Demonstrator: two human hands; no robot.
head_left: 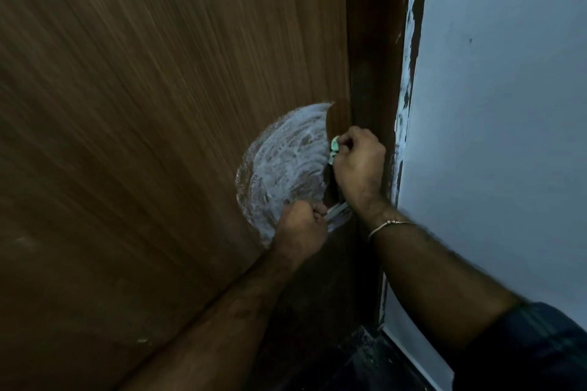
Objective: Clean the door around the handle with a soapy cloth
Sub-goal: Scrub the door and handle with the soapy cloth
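Observation:
A brown wood-grain door [158, 105] fills the left of the view. A rounded patch of white soap lather [286, 162] covers it beside its right edge. My right hand [359, 165] is closed on a green soapy cloth [334, 147] and presses it against the door at the lather's right side. Below, my left hand [300, 225] is wrapped around the metal door handle [336, 209], of which only a short silver piece shows. The rest of the handle is hidden by both hands.
A dark brown door frame [374, 57] runs down the door's right edge. Right of it stands a pale blue wall [508, 105] with ragged paint along the frame. Dark floor [365, 359] lies below.

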